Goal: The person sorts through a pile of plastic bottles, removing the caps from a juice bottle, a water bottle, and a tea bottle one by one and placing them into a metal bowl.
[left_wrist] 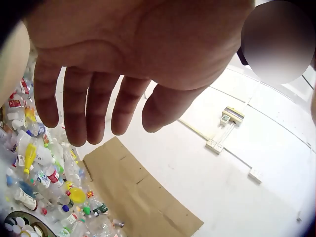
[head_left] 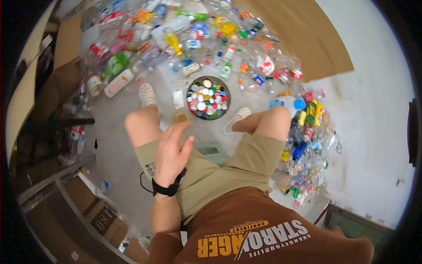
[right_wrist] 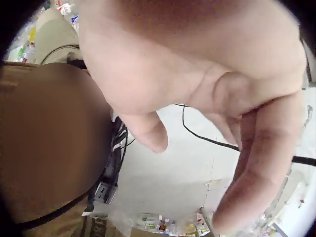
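Observation:
My left hand, with a black strap round the wrist, is raised over the left thigh in the head view. Its fingers are extended and slightly apart in the left wrist view, holding nothing. My right hand shows only in the right wrist view. Its fingers and thumb bend loosely with bare space between them. On the floor between the feet is a round dark bowl full of bottle caps in white, red, green and other colours. A small tan round thing lies just beyond the left fingertips.
Plastic bottles cover the floor ahead, with another heap at the right. Cardboard sheets lean against the white wall. A pale green flat object lies between the legs. A metal frame stands at lower left.

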The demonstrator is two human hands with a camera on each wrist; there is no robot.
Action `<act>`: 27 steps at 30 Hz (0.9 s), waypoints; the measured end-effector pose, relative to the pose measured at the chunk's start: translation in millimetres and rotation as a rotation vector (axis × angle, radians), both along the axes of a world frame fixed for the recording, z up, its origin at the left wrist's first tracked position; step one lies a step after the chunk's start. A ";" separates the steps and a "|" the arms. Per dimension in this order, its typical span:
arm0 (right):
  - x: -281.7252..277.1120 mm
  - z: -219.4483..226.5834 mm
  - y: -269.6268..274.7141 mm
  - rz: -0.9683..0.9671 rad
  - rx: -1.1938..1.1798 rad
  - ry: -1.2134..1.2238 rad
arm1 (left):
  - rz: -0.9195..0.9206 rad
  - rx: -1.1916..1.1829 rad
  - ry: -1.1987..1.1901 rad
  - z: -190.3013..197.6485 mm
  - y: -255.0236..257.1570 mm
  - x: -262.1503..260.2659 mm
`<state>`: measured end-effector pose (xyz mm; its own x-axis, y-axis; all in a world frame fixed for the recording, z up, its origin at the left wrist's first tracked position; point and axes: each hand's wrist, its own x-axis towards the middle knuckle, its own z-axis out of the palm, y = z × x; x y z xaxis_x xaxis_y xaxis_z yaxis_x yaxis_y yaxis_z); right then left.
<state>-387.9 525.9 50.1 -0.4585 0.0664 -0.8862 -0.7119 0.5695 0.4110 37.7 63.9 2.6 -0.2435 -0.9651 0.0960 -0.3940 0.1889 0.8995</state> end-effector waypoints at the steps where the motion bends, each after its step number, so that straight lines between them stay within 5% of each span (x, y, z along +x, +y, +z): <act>1: -3.8 5.6 -9.0 -0.015 -0.003 -0.016 | 0.010 -0.016 0.008 -0.4 2.0 3.8; 7: -5.9 30.3 -107.2 -0.158 -0.337 -0.147 | 0.075 0.027 0.073 4.4 5.8 19.6; 10: 28.1 32.1 -211.3 -0.339 -0.763 -0.324 | 0.097 0.032 0.073 7.9 3.3 32.0; 11: 58.6 35.8 -263.3 -0.532 -0.867 -0.336 | 0.104 0.020 0.087 4.6 1.0 37.3; 12: 80.6 40.4 -303.8 -0.453 -1.001 -0.471 | 0.108 0.009 0.100 3.1 -1.1 42.5; 21: 229.5 1.6 -504.3 -0.406 -1.005 -1.286 | 0.298 0.105 -0.077 2.8 -41.0 99.4; 27: 250.8 -62.8 -582.8 -0.326 -1.004 -1.377 | 0.287 0.239 -0.171 -40.2 -119.4 132.2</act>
